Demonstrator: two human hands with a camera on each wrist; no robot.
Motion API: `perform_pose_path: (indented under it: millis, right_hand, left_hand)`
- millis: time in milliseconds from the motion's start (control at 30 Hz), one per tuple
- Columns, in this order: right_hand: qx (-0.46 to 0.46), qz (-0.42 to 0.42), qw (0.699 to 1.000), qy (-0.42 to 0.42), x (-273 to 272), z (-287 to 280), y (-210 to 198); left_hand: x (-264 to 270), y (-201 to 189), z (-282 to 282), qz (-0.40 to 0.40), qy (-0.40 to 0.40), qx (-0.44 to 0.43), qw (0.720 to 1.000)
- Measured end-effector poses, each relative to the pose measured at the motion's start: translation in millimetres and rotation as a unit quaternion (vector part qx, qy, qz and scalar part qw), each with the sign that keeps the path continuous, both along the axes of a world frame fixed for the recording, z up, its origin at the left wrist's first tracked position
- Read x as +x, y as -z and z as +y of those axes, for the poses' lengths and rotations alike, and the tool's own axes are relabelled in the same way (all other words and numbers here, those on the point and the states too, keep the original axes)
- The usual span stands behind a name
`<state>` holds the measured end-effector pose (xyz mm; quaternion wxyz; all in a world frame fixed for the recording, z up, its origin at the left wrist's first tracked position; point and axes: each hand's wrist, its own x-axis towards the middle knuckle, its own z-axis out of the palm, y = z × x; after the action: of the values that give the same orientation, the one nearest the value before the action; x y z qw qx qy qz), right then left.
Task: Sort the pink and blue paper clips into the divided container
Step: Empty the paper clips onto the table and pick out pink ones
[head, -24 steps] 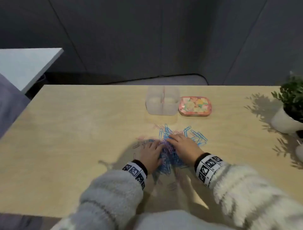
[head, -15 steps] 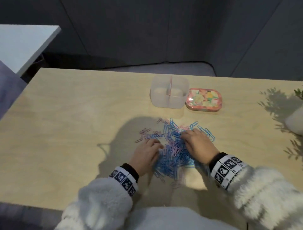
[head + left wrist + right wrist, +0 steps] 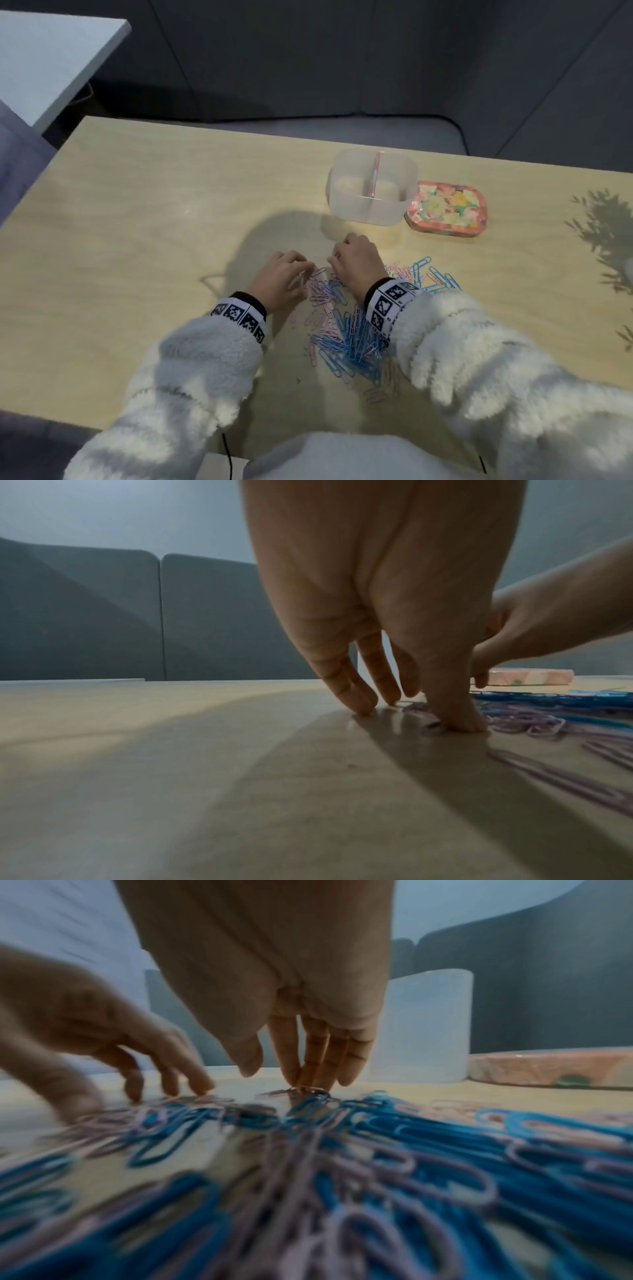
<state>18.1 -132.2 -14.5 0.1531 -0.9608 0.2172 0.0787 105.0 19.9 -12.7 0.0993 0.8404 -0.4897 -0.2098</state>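
A mixed heap of pink and blue paper clips lies on the wooden table between my forearms. The clear divided container stands beyond it, and I see nothing in either half. My left hand is at the heap's far left edge, fingertips down on the table and thumb pressing a pink clip. My right hand is beside it, straight fingers touching pink clips at the heap's far edge. Neither hand holds a clip.
A floral tin lies right of the container, touching it. Loose blue clips spread to the right of my right wrist. A plant's shadow falls at the right edge. A white table corner is at the upper left.
Both hands have moved from the middle of the heap to its far edge, nearer the container. The clips now lie mostly behind them, spread toward my body.
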Motion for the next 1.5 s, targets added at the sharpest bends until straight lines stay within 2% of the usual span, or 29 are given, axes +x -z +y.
perform_pose_path:
  millis: [100, 200, 300, 467, 567, 700, 833, 967, 1100, 1167, 1233, 1300, 1400, 1467, 1500]
  right_hand:
    - [0.016, 0.018, 0.996, -0.083, -3, 13, 2]
    - [0.048, 0.008, 0.994, -0.1, -4, 13, 3]
    - [0.089, -0.01, 0.994, -0.067, -4, 8, 0]
    - [0.104, -0.006, 0.994, -0.037, -9, 0, 1]
    - [0.172, -0.021, 0.985, 0.024, -11, -7, -6]
    - [0.241, -0.094, 0.963, 0.071, -7, -24, -38]
    - [0.308, -0.221, 0.915, 0.135, 21, -57, -68]
    - [0.281, -0.318, 0.879, 0.217, 52, -86, -80]
    - [0.269, -0.308, 0.877, 0.252, 68, -97, -73]
    - [0.276, -0.304, 0.876, 0.252, 71, -98, -69]
    - [0.286, -0.306, 0.872, 0.254, 68, -99, -67]
    - [0.298, -0.308, 0.863, 0.268, 61, -101, -63]
    - [0.311, -0.324, 0.848, 0.282, 52, -106, -59]
    - [0.3, -0.334, 0.85, 0.276, 51, -110, -61]
    - [0.294, -0.34, 0.851, 0.273, 53, -112, -62]
  left_hand:
    - [-1, 2, -4, 0.004, 0.004, -0.029, 1.0]
    - [-3, 4, -7, 0.001, 0.001, -0.06, 0.998]
    - [-4, 5, -9, -0.004, -0.01, -0.065, 0.998]
    - [-6, 7, -9, -0.019, -0.021, -0.061, 0.998]
    - [-8, 9, -8, -0.042, -0.025, -0.061, 0.997]
    - [-9, 10, -6, -0.051, -0.029, -0.063, 0.996]
    - [-7, 4, -9, 0.033, -0.067, -0.079, 0.994]
    - [5, -20, -27, 0.058, -0.064, -0.131, 0.988]
    - [22, -49, -57, 0.055, -0.081, -0.209, 0.973]
    - [31, -59, -76, 0.023, -0.111, -0.258, 0.959]
    - [40, -64, -97, 0.039, -0.154, -0.287, 0.945]
    - [48, -66, -118, 0.054, -0.147, -0.253, 0.955]
    - [55, -62, -137, -0.006, -0.097, -0.187, 0.977]
    - [54, -57, -142, -0.039, -0.122, -0.202, 0.971]
    - [53, -54, -142, -0.03, -0.149, -0.22, 0.964]
